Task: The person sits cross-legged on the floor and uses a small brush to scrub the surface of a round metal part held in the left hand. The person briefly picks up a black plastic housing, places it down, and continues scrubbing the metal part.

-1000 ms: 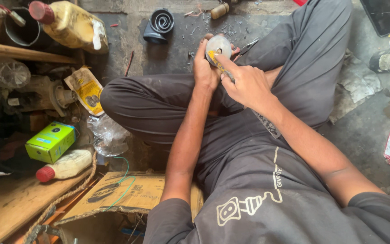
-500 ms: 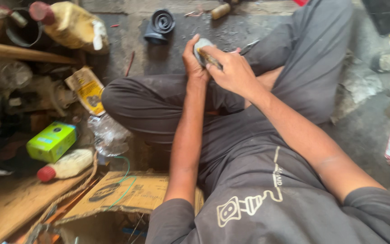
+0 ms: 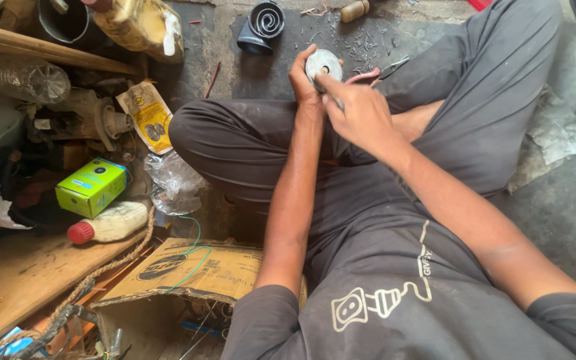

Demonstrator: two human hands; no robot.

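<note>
- I am looking down on a person sitting cross-legged on a grey floor (image 3: 541,207), both forearms reaching out over the lap.
- The left hand (image 3: 305,83) is closed around the left edge of a small round metal disc (image 3: 323,65), holding it upright, face toward the camera, just above the far knee.
- The right hand (image 3: 361,113) is bunched against the disc from the right, its forefinger laid across the disc face near the centre hole. It seems to pinch a slim tool there, but I cannot tell what.
- The disc sits at the far middle of the scene, clear of the floor, touching both hands.
- Red-handled pliers (image 3: 385,70) lie on the floor just right of the hands, untouched.
- A black coiled part (image 3: 266,23) lies further off, to the far left of the hands, among scattered metal shavings.
- My reading of the step: working at the centre of the disc, picking or scraping at the hole, with the left hand acting as a vice.
- The next move, as I judge it, calls for a steady left grip and small, careful pressure from the right fingertip so the disc does not twist out.
- On the near left stand a green box (image 3: 91,187), a white bottle with a red cap (image 3: 111,223) and a torn cardboard box (image 3: 188,270), all well apart from the hands.
</note>
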